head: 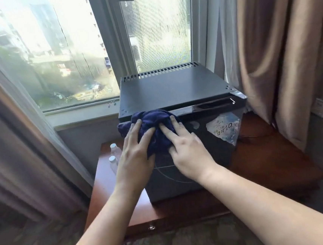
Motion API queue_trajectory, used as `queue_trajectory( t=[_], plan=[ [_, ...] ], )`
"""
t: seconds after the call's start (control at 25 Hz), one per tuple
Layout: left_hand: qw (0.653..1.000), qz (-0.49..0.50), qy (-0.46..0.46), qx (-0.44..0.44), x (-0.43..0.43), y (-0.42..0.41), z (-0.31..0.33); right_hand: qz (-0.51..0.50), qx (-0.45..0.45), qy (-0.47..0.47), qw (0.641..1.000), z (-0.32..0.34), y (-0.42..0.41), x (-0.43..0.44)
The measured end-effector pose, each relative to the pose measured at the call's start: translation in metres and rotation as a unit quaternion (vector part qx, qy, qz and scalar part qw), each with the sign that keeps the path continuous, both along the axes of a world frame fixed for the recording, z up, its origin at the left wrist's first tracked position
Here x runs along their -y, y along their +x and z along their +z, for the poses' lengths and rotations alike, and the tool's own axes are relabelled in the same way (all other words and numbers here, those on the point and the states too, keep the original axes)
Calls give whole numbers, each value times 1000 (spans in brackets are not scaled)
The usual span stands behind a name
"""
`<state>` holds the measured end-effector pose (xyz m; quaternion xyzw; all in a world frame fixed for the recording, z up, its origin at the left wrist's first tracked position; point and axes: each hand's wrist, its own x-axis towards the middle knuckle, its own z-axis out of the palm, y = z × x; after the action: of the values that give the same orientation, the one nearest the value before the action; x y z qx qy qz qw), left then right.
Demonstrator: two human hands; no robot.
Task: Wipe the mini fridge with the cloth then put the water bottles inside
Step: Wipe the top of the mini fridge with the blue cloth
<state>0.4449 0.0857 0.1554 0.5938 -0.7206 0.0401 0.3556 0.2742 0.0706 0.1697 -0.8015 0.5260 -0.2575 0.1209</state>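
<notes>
A black mini fridge (173, 87) stands on a low wooden table, its glossy door shut and facing me. A bunched dark blue cloth (152, 123) lies against the upper left of the door. My left hand (135, 152) and my right hand (187, 149) both press flat on the cloth, fingers spread. Two clear water bottles with white caps (114, 153) stand on the table to the left of the fridge, partly hidden by my left hand.
The wooden table (268, 157) has a drawer with a small metal knob (151, 227) at its front. A window (55, 53) and sill sit behind the fridge. Curtains (280, 51) hang on both sides. A sticker (224, 128) marks the door's right side.
</notes>
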Motion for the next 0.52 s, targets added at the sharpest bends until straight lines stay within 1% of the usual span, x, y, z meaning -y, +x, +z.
queue_trajectory(
  t=[0.08, 0.16, 0.24, 0.36, 0.52],
  plan=[
    [1000, 3, -6, -24, -4, -7, -13, 28, 88, 39, 995, -10, -3, -3],
    [999, 5, 1, -36, -6, -14, -23, 46, 141, 73, 986, -19, -9, -5],
    [999, -7, 0, -39, -7, -21, -31, 39, 160, 76, 983, -27, -17, -7],
    [1000, -15, 9, -23, -2, -34, -42, -10, 183, 84, 979, -39, -29, -10],
    [999, -39, 32, 18, 5, -50, -63, -69, 212, 150, 963, -60, -46, -16]
  ],
)
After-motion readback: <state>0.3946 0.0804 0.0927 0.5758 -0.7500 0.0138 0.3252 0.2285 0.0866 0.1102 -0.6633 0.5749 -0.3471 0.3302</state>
